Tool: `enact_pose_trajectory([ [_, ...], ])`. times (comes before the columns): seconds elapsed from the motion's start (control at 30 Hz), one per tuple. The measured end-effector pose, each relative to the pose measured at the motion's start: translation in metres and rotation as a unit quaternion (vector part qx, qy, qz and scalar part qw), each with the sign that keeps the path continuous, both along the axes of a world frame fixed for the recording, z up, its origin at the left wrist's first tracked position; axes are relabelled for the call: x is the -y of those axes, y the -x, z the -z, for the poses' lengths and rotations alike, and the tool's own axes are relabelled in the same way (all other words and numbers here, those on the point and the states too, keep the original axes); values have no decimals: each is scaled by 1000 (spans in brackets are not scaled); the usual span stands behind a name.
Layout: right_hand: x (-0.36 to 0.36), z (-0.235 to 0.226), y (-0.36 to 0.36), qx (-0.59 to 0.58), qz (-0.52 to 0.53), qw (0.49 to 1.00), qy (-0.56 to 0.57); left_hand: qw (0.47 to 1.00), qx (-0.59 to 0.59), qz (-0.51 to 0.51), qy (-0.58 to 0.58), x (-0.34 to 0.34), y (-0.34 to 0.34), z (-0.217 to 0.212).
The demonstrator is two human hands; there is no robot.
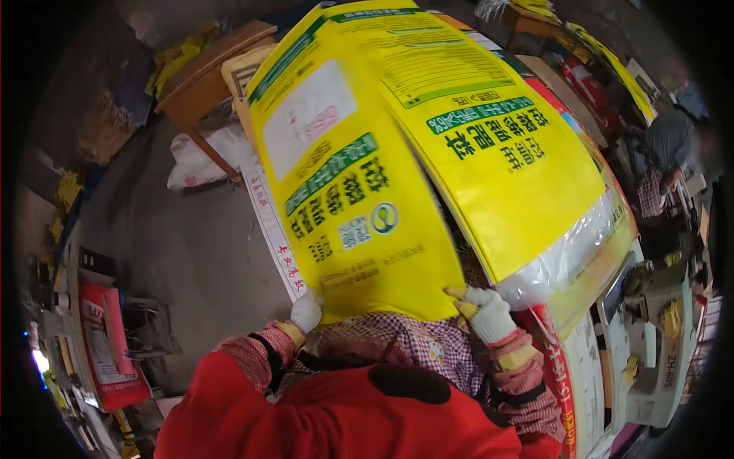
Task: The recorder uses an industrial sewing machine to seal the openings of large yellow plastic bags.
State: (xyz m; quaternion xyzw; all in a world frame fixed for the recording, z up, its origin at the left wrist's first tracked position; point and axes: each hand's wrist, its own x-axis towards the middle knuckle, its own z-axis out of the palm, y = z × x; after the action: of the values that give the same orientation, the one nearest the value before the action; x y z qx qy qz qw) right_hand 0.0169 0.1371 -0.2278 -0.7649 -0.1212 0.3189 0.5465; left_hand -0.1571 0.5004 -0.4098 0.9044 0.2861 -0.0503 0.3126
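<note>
A large yellow printed sack (413,268) lies flat in front of me, its near end bent down over my checked apron (413,336). At its near left corner my left hand (306,312), in a white glove, is closed on the edge. My right hand (485,312), gloved with bare or yellowish fingertips showing, pinches the near right corner. Beside it on the right lies another yellow sack (527,222) with green and black print, on top of a stack. A dark gap runs between the two sacks.
Clear plastic wrap (566,252) covers the stack's near right side. A pale sewing machine (657,352) stands at the right. A wooden table (206,69) and a white bundle (206,157) are far left. Another person (665,153) sits at the far right.
</note>
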Motion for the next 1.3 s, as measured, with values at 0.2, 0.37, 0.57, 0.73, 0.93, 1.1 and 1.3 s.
enact_pose_trajectory([
  [0.2,-83,83,-65,-166,156,971,-75,990,-80,-105,39,-3,16,26],
  [0.37,-87,121,-91,62,94,990,84,985,-73,-148,42,-13,-6,67],
  [0.57,-64,109,-62,497,-22,827,263,989,-55,-108,87,-10,-34,176],
  [0.73,-67,106,-38,540,-40,547,639,911,-12,-303,279,2,-63,239],
  [0.93,-56,99,-45,521,-2,825,219,961,-34,-212,174,13,-88,189],
  [1.1,-53,86,-32,423,-33,818,389,987,-155,22,38,13,-102,148],
  [1.3,-43,63,-27,436,15,871,225,956,-246,149,-52,-6,-97,152],
])
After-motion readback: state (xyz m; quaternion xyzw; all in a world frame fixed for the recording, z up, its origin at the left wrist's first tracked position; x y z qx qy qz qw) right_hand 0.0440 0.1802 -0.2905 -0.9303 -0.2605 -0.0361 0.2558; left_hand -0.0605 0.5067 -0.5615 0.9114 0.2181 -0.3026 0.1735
